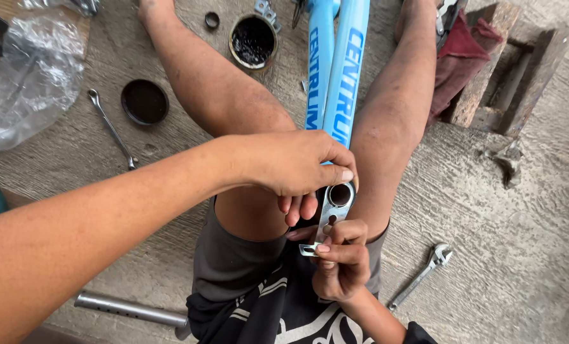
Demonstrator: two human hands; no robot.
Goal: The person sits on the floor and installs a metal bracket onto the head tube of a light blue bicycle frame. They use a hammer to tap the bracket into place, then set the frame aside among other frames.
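Note:
A light blue bicycle frame [335, 76] lies between my knees, its tube end with a round opening [340, 195] toward me. My left hand [297, 167] grips that tube end from the left, thumb and fingers pinched at the opening. My right hand [340, 262] is closed on the handle of a flat silver wrench [327, 220] whose ring end sits on the opening.
On the concrete floor: an open tin of black grease [253, 41], its dark lid [144, 101], a thin spanner [110, 127], an adjustable wrench [422, 275], a metal tube [130, 309], crumpled clear plastic [26, 76], wooden blocks [507, 70] with a red rag [457, 57].

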